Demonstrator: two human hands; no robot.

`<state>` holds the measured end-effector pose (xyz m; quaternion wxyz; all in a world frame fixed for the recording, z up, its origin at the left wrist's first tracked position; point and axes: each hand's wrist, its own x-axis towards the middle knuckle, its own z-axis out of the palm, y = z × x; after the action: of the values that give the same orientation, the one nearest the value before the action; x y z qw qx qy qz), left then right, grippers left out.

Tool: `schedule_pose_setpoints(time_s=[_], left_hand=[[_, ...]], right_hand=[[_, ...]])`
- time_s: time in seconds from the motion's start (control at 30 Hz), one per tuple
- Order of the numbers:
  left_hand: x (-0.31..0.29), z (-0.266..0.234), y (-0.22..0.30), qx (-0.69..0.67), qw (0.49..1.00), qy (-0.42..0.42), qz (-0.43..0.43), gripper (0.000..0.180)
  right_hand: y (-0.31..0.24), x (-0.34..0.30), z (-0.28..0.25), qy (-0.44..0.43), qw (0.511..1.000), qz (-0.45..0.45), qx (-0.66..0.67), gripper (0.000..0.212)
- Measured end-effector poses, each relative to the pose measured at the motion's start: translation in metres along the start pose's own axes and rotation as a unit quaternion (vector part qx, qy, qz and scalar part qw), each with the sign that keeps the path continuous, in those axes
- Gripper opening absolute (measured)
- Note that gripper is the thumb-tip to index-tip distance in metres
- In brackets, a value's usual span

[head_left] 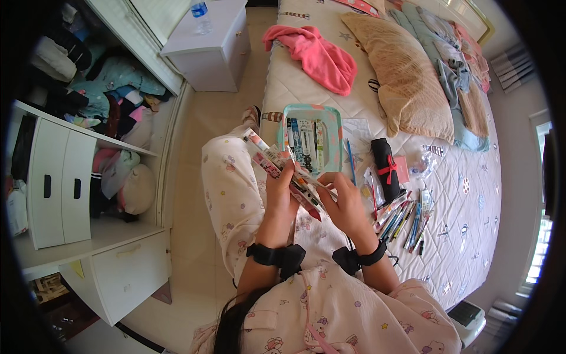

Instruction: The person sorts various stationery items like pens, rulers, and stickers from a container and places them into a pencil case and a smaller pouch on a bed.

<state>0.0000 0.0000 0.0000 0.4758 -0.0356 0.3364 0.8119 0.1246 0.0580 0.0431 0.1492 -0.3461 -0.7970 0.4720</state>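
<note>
A bundle of patterned pens is gripped in my left hand, fanned out above my lap. Against the near end of that bundle, my right hand has its thumb and fingers closed on one of the pens; its grip is partly hidden. Just beyond my hands, a teal plastic box with a pink pattern sits on the bed. Several pens lie side by side inside it. Black bands circle both my wrists.
Loose pens are spread on the bed to the right, near a black roll with a red ribbon. A blue pencil lies beside the box. Farther back are a pink cloth and a tan pillow. Left stands an open wardrobe.
</note>
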Motion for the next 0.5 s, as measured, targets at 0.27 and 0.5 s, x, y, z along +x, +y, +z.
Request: schedule_pose_setpoints(time_s=[0.27,0.5], left_hand=[[0.003,0.005,0.014,0.045,0.998,0.008,0.044,0.017],[0.007,0.01,-0.008,0.469,0.868,-0.053,0.157,0.025]], right_hand=[[0.003,0.003,-0.003,0.159,0.969,-0.183,-0.038,0.022],[0.025,0.015,-0.016,0.16,0.927,0.009,0.34,0.032]])
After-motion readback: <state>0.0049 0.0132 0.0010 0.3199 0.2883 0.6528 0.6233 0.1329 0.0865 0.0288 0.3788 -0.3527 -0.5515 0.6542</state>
